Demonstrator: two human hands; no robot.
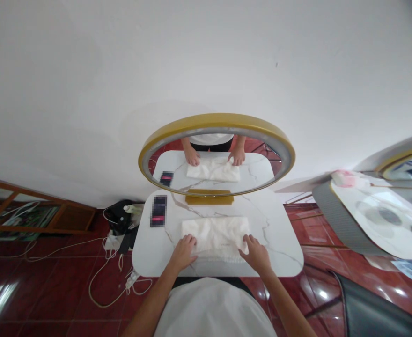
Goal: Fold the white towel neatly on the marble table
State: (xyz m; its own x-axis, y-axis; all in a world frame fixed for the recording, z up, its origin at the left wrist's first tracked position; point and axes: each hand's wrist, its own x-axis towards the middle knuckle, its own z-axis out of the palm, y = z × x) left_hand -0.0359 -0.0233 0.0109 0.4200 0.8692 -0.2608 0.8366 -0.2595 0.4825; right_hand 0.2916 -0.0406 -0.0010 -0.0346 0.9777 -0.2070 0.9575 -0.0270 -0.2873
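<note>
A white folded cloth [216, 234] lies flat on the marble-patterned white table [279, 234], its long side running left to right. It looks soft and slightly wrinkled, with a gathered or ruffled lower edge. My left hand [184, 252] rests at the cloth's left end, fingers bent and the thumb apart from them. At the opposite end my right hand [257, 254] touches the cloth with its fingers spread and the thumb apart. Neither hand is closed around the fabric. Both hands and the cloth show again in the mirror [216, 120].
A phone-like dark device, partly pixelated [158, 211], lies on the table's left side. The gold-framed mirror stands at the back on a gold base [209, 199]. Cables and a power strip [132, 279] are on the red floor. At right are another table [349, 201] and a black chair [374, 304].
</note>
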